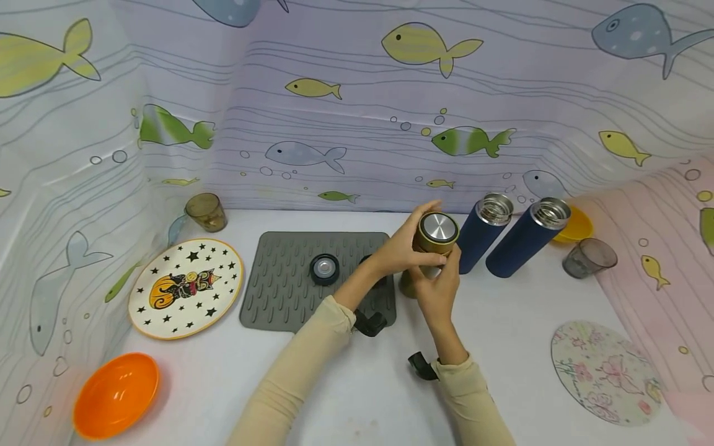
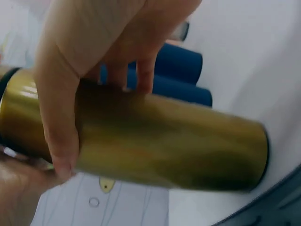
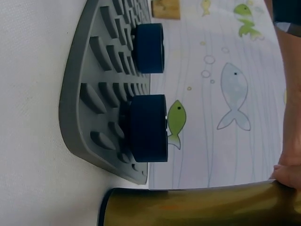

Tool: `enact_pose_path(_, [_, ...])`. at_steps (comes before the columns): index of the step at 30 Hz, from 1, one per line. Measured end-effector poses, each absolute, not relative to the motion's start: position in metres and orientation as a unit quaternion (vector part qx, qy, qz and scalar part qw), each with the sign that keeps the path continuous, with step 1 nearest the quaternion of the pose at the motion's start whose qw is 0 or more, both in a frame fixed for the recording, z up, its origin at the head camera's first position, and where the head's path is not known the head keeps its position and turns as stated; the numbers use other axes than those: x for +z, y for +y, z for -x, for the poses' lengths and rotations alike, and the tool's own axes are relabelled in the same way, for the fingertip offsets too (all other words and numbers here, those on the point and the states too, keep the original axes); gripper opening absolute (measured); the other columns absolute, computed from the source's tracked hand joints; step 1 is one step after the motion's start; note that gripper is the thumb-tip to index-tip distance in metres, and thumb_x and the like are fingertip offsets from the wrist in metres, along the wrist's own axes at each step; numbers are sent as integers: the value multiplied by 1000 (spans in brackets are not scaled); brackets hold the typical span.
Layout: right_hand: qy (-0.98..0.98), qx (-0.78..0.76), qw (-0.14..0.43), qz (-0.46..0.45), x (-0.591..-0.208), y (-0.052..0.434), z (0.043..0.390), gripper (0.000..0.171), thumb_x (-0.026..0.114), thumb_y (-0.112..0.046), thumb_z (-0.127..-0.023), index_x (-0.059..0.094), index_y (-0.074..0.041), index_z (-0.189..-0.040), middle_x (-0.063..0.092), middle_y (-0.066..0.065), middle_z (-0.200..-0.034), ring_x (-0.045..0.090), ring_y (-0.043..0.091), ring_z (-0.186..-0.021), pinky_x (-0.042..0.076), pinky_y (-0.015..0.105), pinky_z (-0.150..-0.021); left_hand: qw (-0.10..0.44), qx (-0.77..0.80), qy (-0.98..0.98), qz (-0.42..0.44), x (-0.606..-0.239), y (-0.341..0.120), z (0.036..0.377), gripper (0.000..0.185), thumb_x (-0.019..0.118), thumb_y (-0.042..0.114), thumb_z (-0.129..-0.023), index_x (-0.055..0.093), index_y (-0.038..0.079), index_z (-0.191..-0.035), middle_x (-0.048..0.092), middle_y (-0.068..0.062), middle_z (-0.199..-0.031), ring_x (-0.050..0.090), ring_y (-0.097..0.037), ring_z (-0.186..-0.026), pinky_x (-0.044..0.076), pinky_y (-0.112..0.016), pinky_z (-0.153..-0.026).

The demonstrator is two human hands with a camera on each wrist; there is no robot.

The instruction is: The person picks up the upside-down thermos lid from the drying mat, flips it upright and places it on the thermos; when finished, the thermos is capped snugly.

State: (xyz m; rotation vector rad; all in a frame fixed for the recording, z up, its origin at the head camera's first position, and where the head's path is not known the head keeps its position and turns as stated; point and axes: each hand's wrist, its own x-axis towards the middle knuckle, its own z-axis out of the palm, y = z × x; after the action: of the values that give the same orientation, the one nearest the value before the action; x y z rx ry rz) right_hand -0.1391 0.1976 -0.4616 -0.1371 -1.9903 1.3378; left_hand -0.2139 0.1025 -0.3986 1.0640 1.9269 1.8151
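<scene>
My left hand [image 1: 397, 249] curls round the upper part of a gold thermos flask [image 2: 174, 141], which has a brushed silver disc on its top. In the left wrist view its thumb crosses the gold body and its fingers go behind. My right hand [image 1: 437, 294] grips the same flask from the near side, close to its top end. The base of the flask stands at the table beside a grey drying mat [image 1: 273, 297]. Two dark blue flask lids [image 3: 149, 127] rest on that mat; my left arm partly hides one in the head view.
Two lidless blue flasks [image 1: 507, 251] stand right of my hands. Behind them are a yellow bowl [image 1: 577, 226] and a grey glass [image 1: 590, 258]. A floral round mat [image 1: 605, 371] lies front right. Leftward are a cat-patterned plate [image 1: 184, 260], an orange bowl [image 1: 117, 396] and a brown glass [image 1: 206, 212].
</scene>
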Motion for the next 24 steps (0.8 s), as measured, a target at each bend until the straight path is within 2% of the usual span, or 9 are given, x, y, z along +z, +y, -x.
enact_pose_path(2, [-772, 519, 364, 54, -463, 198, 139, 67, 76, 5, -77, 45, 1, -135, 59, 21, -124, 59, 32, -111, 47, 46, -90, 128, 613, 690, -363, -400, 105, 213, 96, 79, 13, -79, 21, 12, -155, 31, -13, -153, 44, -24, -132, 42, -34, -108])
enact_pose_path(4, [-771, 520, 364, 54, -463, 198, 139, 68, 74, 8, -76, 44, 1, -136, 59, 21, -125, 59, 32, -112, 47, 46, -90, 110, 610, 701, -352, -402, 107, 213, 95, 82, 16, -77, 25, 12, -153, 35, -13, -149, 46, -24, -130, 44, -32, -106])
enact_pose_path(7, [-773, 521, 358, 55, -462, 197, 139, 69, 75, 6, -77, 42, 1, -138, 58, 21, -127, 59, 31, -109, 48, 45, -87, 113, 648, 661, -362, -406, 108, 213, 82, 74, 9, -79, 28, 5, -148, 38, -17, -148, 48, -30, -128, 46, -36, -105])
enact_pose_path(11, [-772, 522, 360, 52, -462, 197, 139, 69, 76, 5, -77, 44, 1, -138, 57, 21, -126, 58, 30, -109, 47, 43, -87, 118, 666, 643, -360, -406, 108, 212, 89, 71, 5, -77, 22, 6, -151, 29, -15, -154, 40, -29, -136, 41, -39, -109])
enact_pose_path(14, [-769, 521, 368, 52, -462, 196, 140, 69, 77, 5, -76, 46, 0, -137, 57, 19, -128, 59, 28, -109, 47, 41, -85, 94, 647, 674, -343, -405, 107, 211, 89, 79, 10, -77, 27, 7, -149, 35, -13, -151, 43, -25, -133, 43, -36, -107])
enact_pose_path(17, [-767, 518, 374, 51, -463, 195, 141, 69, 80, 1, -77, 45, 0, -137, 58, 20, -125, 58, 28, -105, 46, 41, -82, 107, 657, 655, -358, -406, 103, 213, 79, 74, 11, -80, 31, 3, -146, 42, -19, -144, 49, -30, -127, 45, -35, -104])
enact_pose_path(18, [-767, 519, 374, 52, -460, 194, 140, 70, 80, 1, -78, 44, 1, -138, 57, 22, -126, 58, 31, -107, 46, 43, -84, 122, 662, 641, -367, -406, 103, 213, 80, 73, 13, -80, 30, 4, -147, 41, -18, -146, 50, -30, -126, 45, -34, -104])
enact_pose_path(20, [-767, 519, 374, 52, -450, 189, 135, 68, 77, 4, -78, 43, 5, -137, 56, 26, -126, 57, 35, -107, 45, 44, -86, 132, 667, 634, -369, -408, 103, 212, 88, 75, 32, -82, 26, 8, -151, 36, -18, -150, 48, -30, -128, 44, -33, -104])
enact_pose_path(24, [-763, 527, 371, 54, -430, 181, 126, 64, 71, 14, -76, 43, 11, -134, 54, 32, -126, 56, 41, -107, 46, 52, -86, 96, 652, 668, -346, -409, 106, 210, 93, 81, 37, -79, 28, 11, -150, 38, -14, -149, 48, -25, -128, 45, -32, -105])
